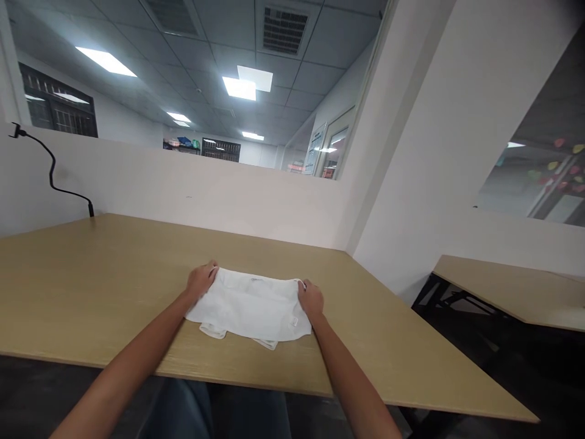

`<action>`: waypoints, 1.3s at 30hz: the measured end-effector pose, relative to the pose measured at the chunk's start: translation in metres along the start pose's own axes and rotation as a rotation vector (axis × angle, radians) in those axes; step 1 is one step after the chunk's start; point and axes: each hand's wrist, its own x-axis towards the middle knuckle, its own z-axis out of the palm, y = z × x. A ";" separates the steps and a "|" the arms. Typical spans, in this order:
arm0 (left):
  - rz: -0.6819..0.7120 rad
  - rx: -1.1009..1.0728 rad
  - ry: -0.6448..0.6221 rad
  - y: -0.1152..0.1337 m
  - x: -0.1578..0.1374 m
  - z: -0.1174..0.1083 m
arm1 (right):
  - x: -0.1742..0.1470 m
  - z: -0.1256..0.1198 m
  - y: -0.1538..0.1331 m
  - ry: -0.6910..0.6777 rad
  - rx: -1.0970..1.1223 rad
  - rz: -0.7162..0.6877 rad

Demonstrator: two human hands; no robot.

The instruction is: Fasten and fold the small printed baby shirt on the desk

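A white garment (256, 308) with a small tag near its lower right lies folded across the wooden table. Its exact kind cannot be told from how it is folded. My left hand (202, 280) is closed on the garment's upper left corner. At the upper right corner, my right hand (311, 297) pinches the fabric between thumb and fingers. The top edge runs fairly straight between both hands. Two small flaps of cloth stick out below the lower edge.
The wooden table (114, 274) reaches back to a low white wall (237, 198) with a window above it. A black bendable phone holder (53, 174) stands at the far left. Another table (516, 286) stands to the right.
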 end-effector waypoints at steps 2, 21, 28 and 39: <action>-0.012 0.025 -0.007 -0.003 0.006 0.014 | 0.008 0.008 0.001 -0.005 -0.010 0.057; -0.038 -0.051 -0.268 -0.047 0.017 0.015 | 0.032 0.010 0.038 -0.035 0.429 0.038; 0.010 -0.171 -0.183 -0.040 0.018 0.012 | 0.032 0.017 0.035 -0.005 0.511 0.037; -0.262 -0.768 -0.258 0.032 0.015 -0.050 | 0.031 0.009 0.042 -0.178 0.650 0.031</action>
